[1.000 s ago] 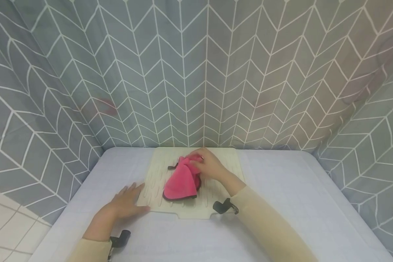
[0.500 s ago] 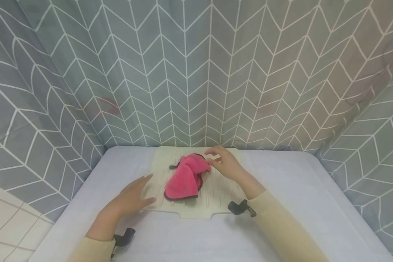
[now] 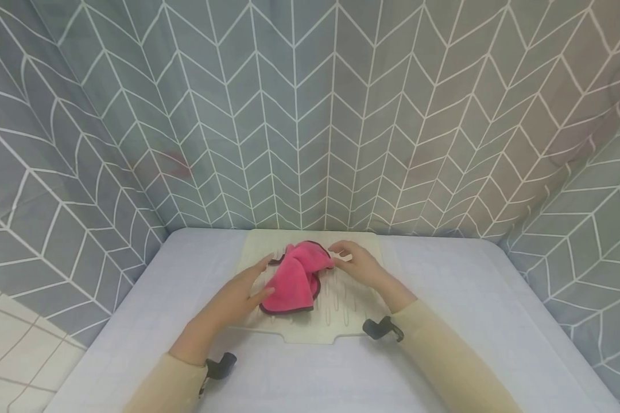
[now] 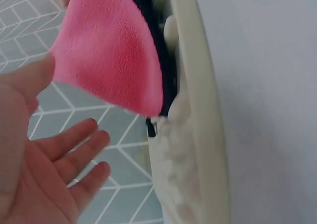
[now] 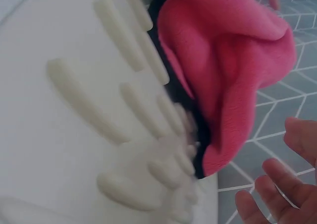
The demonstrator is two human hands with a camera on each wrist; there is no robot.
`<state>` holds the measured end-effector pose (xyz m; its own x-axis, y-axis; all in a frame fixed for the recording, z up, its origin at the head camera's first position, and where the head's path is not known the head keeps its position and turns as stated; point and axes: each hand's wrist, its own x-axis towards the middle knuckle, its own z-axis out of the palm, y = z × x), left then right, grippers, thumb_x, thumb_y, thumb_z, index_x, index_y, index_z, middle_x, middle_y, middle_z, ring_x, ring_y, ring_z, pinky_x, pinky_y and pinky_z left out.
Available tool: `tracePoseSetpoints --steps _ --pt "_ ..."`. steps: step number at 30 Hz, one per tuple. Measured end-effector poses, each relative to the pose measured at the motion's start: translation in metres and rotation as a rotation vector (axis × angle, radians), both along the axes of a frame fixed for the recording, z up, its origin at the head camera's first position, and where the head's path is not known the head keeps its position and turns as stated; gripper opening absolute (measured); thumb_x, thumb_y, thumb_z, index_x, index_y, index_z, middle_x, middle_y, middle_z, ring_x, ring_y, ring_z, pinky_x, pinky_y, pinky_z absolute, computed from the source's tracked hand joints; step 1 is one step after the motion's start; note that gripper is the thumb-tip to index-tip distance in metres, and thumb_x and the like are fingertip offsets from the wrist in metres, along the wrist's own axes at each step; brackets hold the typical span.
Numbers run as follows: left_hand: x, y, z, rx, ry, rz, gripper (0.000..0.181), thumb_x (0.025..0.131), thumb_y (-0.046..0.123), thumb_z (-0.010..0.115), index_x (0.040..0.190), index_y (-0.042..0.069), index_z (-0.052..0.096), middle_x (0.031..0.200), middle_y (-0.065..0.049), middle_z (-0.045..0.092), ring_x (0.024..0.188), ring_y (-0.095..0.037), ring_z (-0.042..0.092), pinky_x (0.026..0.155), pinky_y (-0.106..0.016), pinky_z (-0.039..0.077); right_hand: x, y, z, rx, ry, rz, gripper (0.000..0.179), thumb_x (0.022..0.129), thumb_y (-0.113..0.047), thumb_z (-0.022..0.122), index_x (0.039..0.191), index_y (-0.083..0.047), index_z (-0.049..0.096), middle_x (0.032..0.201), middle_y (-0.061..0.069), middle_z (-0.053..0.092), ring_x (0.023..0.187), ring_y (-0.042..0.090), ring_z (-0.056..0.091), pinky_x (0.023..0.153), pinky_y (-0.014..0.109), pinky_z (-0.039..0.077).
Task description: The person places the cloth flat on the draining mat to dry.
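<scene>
A crumpled pink cloth (image 3: pixel 293 284) with dark edging lies on a cream ridged board (image 3: pixel 336 315). My left hand (image 3: pixel 240 295) is at the cloth's left side, thumb and fingers spread. In the left wrist view its thumb overlaps the edge of the cloth (image 4: pixel 109 45); whether it touches cannot be told. Just beyond the cloth's right end, my right hand (image 3: pixel 359 265) hovers with relaxed fingers. The right wrist view shows these fingertips apart from the folded cloth (image 5: pixel 223 50). Neither hand grips anything.
The board lies on a table with a pale cover (image 3: pixel 444 321). Grey curtains (image 3: pixel 310 115) with white chevron lines stand behind and at both sides. A dark camera mount is on each wrist. White floor tiles (image 3: pixel 20 355) show at the lower left.
My right hand has let go of the cloth's upper right part and drawn back to the right; that part now spreads out further. My left hand has moved from the board's edge to the cloth.
</scene>
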<state>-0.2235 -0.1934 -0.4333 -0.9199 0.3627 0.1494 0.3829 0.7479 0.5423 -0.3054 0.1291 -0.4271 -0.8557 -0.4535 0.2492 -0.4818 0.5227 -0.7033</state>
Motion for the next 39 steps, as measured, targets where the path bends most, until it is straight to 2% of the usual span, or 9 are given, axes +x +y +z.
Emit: tracePoseSetpoints --steps 4,10,13,19,25,28,32,36,39 --pt "-0.004 0.009 0.001 0.011 0.005 -0.014 0.075 0.098 0.045 0.063 0.16 0.031 0.024 0.156 -0.006 0.043 0.142 -0.032 0.041 0.113 -0.055 0.036 -0.006 -0.006 -0.005 0.032 -0.013 0.018 0.034 0.096 -0.01 0.067 0.129 0.0 0.063 0.127 0.019 0.064 0.117 0.04 0.059 0.1 0.055 0.048" --pt "-0.01 0.018 -0.004 -0.046 -0.007 0.003 0.073 0.097 0.043 0.064 0.158 0.041 0.025 0.152 -0.006 0.047 0.137 -0.03 0.048 0.11 -0.052 0.041 -0.012 -0.019 -0.006 0.106 0.023 0.063 0.035 0.093 -0.011 0.071 0.126 -0.001 0.066 0.125 0.014 0.068 0.12 0.034 0.061 0.102 0.048 0.048" --pt "-0.013 0.022 -0.006 -0.05 0.016 0.006 0.074 0.096 0.036 0.068 0.157 0.041 0.028 0.147 -0.005 0.052 0.135 -0.027 0.051 0.109 -0.048 0.043 -0.013 -0.024 -0.005 0.149 0.028 0.043 0.033 0.092 -0.012 0.072 0.125 -0.004 0.069 0.123 0.011 0.07 0.118 0.029 0.062 0.103 0.045 0.048" --pt "-0.018 0.026 -0.011 -0.068 0.053 0.001 0.071 0.095 0.025 0.07 0.155 0.04 0.034 0.135 -0.003 0.06 0.131 -0.024 0.054 0.106 -0.041 0.047 -0.017 -0.029 -0.004 0.152 -0.016 -0.011 0.025 0.093 -0.012 0.071 0.117 -0.008 0.073 0.113 0.007 0.074 0.112 0.027 0.065 0.103 0.044 0.048" --pt "-0.011 0.025 -0.002 -0.054 0.05 0.006 0.066 0.097 0.015 0.068 0.153 0.037 0.041 0.124 -0.004 0.061 0.123 -0.026 0.058 0.103 -0.044 0.05 -0.021 -0.024 0.0 0.202 0.013 -0.031 0.016 0.096 -0.013 0.068 0.11 -0.011 0.074 0.106 0.003 0.074 0.106 0.024 0.067 0.095 0.041 0.052" --pt "-0.011 0.021 0.006 -0.083 0.092 0.001 0.064 0.097 0.007 0.065 0.152 0.034 0.045 0.108 0.0 0.058 0.105 -0.02 0.061 0.096 -0.04 0.054 -0.022 -0.017 0.013 0.22 0.046 -0.047 0.017 0.098 -0.013 0.066 0.112 -0.011 0.074 0.109 0.006 0.073 0.107 0.026 0.067 0.092 0.041 0.054" --pt "-0.014 0.015 0.016 -0.133 0.169 -0.02 0.067 0.094 0.0 0.064 0.15 0.033 0.048 0.089 0.005 0.048 0.078 -0.01 0.049 0.075 -0.027 0.052 -0.021 -0.005 0.041 0.273 0.071 -0.06 0.021 0.1 -0.017 0.062 0.118 -0.011 0.072 0.118 0.011 0.071 0.111 0.031 0.065 0.092 0.046 0.054" --pt "-0.016 0.01 0.028 -0.141 0.24 -0.057 0.071 0.091 -0.006 0.064 0.148 0.033 0.051 0.08 0.006 0.042 0.07 -0.009 0.039 0.063 -0.023 0.041 -0.022 0.006 0.071 0.354 0.091 -0.049 0.023 0.101 -0.018 0.06 0.12 -0.011 0.072 0.121 0.012 0.07 0.116 0.033 0.063 0.098 0.049 0.051" --pt "-0.019 0.008 0.032 -0.164 0.312 -0.083 0.068 0.09 -0.006 0.066 0.146 0.03 0.054 0.079 0.006 0.041 0.071 -0.01 0.038 0.065 -0.024 0.041 -0.023 0.012 0.09 0.426 0.12 -0.022 0.023 0.099 -0.012 0.062 0.118 -0.009 0.073 0.118 0.01 0.071 0.116 0.031 0.064 0.1 0.048 0.05"
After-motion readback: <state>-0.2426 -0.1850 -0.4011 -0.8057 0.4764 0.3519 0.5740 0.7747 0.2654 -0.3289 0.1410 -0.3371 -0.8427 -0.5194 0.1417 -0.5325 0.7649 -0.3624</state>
